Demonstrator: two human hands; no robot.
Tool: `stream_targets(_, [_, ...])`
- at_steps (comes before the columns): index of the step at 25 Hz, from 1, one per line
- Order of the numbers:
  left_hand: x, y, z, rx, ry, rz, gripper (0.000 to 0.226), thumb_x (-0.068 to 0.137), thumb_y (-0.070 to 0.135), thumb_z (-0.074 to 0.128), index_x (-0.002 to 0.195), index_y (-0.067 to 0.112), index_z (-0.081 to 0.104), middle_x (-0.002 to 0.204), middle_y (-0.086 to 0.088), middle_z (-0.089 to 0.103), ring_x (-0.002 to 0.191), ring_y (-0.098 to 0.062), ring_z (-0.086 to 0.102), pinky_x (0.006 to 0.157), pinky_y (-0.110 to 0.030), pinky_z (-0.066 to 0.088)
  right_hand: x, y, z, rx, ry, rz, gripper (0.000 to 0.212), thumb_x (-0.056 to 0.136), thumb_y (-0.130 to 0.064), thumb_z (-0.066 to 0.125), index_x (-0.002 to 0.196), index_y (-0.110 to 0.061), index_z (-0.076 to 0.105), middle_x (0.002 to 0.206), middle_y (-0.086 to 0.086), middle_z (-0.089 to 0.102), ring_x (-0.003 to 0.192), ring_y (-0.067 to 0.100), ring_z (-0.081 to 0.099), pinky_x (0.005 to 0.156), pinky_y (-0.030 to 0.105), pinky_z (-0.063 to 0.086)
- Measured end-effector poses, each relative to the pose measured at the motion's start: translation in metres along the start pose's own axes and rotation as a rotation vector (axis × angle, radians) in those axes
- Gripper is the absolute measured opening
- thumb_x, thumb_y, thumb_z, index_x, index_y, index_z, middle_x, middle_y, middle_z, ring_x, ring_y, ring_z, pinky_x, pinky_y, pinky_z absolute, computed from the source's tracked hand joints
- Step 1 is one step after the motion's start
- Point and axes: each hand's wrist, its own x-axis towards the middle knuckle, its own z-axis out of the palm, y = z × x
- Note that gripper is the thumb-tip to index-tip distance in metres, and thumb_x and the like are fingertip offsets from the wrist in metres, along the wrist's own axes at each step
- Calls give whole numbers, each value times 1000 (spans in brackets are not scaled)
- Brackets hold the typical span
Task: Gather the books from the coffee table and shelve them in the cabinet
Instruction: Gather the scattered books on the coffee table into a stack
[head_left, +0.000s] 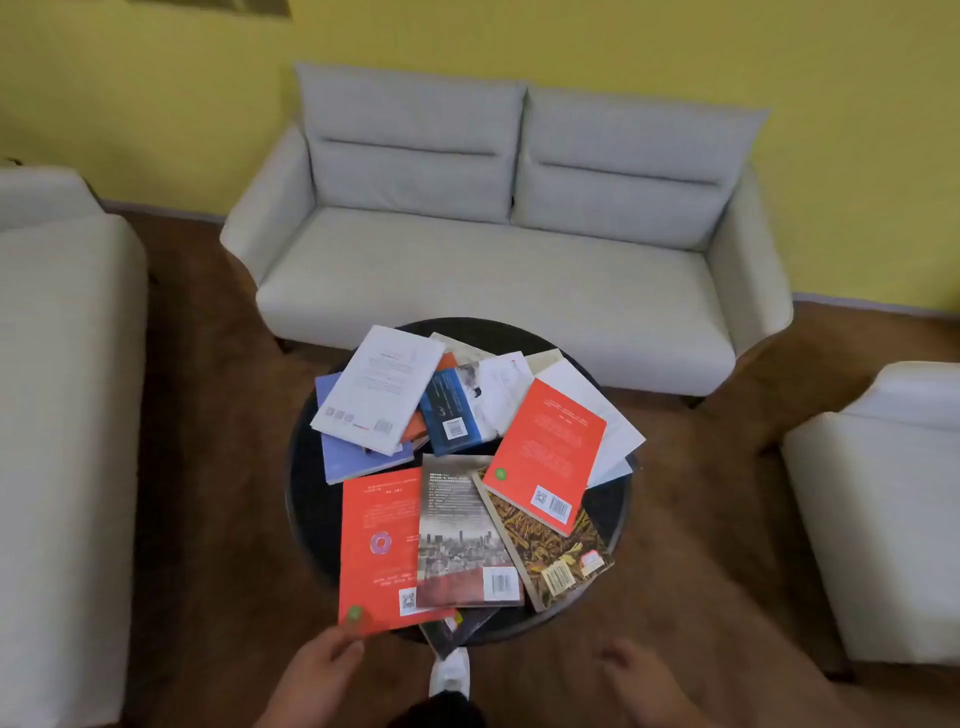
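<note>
Books lie scattered over the round dark surface at lower centre, barcodes showing, print too blurred to read. My left hand, fingers apart, meets the near red book; my right hand hangs loose, empty.

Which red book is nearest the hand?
The red book with the pink ring, right by the left hand; the red book on the right lies farther back.

Print on the book covers — all blurred; nothing legible
</note>
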Motion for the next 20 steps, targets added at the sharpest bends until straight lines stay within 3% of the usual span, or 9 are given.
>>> stream_targets(3, [40, 45, 9, 84, -97, 80, 13, 99, 19, 56, 96, 25, 67, 107, 1, 67, 92, -11, 63, 77, -24, 46, 37, -47, -24, 161, 107, -12, 8, 98, -23, 61, 97, -27, 68, 99, -3, 66, 89, 9, 61, 78, 22, 50])
stream_targets(5, [56, 72, 14, 150, -174, 113, 13, 101, 24, 52, 96, 28, 64, 103, 6, 64, 92, -9, 62, 76, -24, 49, 64, -75, -42, 272, 194, 61, 15, 98, -25, 61, 104, -15, 69, 99, 2, 68, 90, 15, 65, 80, 30, 54])
stream_targets(8, [73, 100, 27, 237, -277, 156, 16, 100, 28, 47, 102, 29, 63, 101, 7, 66, 90, -13, 62, 85, -33, 52, 93, -100, -57, 241, 153, 69, 28, 97, -36, 61, 105, -10, 69, 99, 5, 72, 91, 21, 70, 80, 39, 58])
stream_targets(10, [83, 119, 42, 260, -327, 163, 24, 98, 29, 50, 118, 28, 62, 119, 5, 65, 99, -14, 62, 84, -31, 48, 112, -111, -66, 363, 115, 80, 26, 98, -33, 59, 105, -9, 67, 102, 7, 73, 92, 25, 72, 87, 45, 61])
stream_targets(12, [93, 134, 59, 274, -358, 149, 41, 97, 29, 54, 138, 22, 53, 139, -1, 57, 120, -19, 57, 94, -32, 45, 132, -114, -69, 536, 84, 150, 25, 98, -29, 59, 108, -7, 65, 106, 10, 73, 94, 28, 73, 91, 49, 60])
stream_targets(14, [95, 144, 74, 161, -373, 67, 50, 97, 27, 57, 145, 18, 46, 145, -5, 52, 120, -22, 57, 99, -35, 47, 146, -115, -70, 649, 112, 205, 19, 98, -27, 59, 100, -8, 64, 106, 11, 72, 92, 28, 71, 92, 49, 59])
stream_targets(17, [92, 152, 94, -51, -348, -72, 54, 96, 18, 59, 147, 16, 43, 146, -7, 51, 103, -16, 62, 77, -28, 54, 160, -115, -73, 769, 178, 270, 14, 98, -22, 64, 94, -9, 61, 104, 9, 69, 91, 28, 68, 88, 43, 57])
stream_targets(20, [85, 154, 99, -165, -372, -114, 42, 96, 12, 58, 134, 24, 47, 119, 7, 58, 90, -6, 63, 60, -19, 50, 173, -107, -72, 843, 82, 306, 24, 95, -25, 67, 112, -8, 63, 114, 10, 73, 101, 33, 71, 95, 53, 57])
